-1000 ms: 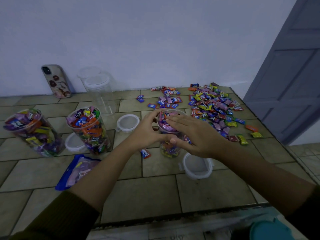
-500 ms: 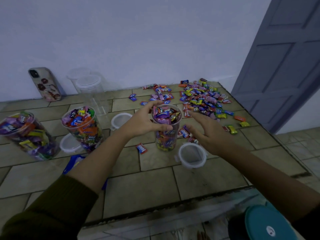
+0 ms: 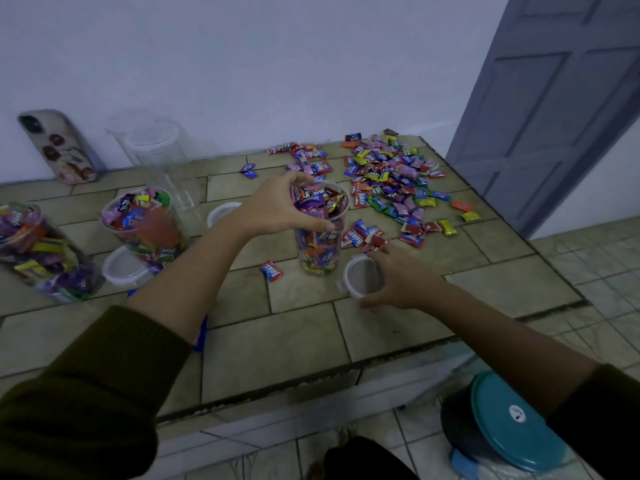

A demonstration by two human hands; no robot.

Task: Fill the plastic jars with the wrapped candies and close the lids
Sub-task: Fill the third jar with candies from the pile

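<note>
— Progress, from the head view?

— About halfway, by the look of it. Three jars hold candies. The middle jar (image 3: 318, 233) is heaped to its rim, and two more full jars (image 3: 145, 223) stand well to the left. None has a lid on, as far as can be told.

— And what remains?

— All the closing, plus more filling. Clear empty jars (image 3: 162, 157) wait by the wall, and a big pile of candies (image 3: 391, 181) lies on the counter (image 3: 398, 327) to the right of the middle jar. One stray candy (image 3: 272, 270) sits just left of its base. Spare lids (image 3: 121, 270) lie near the full jars.

— The left hand?

— The left hand (image 3: 277, 209) reaches in from the left and grips the middle jar at its rim, thumb on the near side, fingers curled over the far edge, steadying it upright.

— The right?

— The right hand (image 3: 401, 282) is low, just right of that jar's base. Its fingers and thumb curl round a lid (image 3: 363, 276), pinching it by opposite edges. The lid tilts toward the camera; whether it is clear of the counter cannot be told.

— So the step in hand?

— Likely capping the middle jar.
</note>
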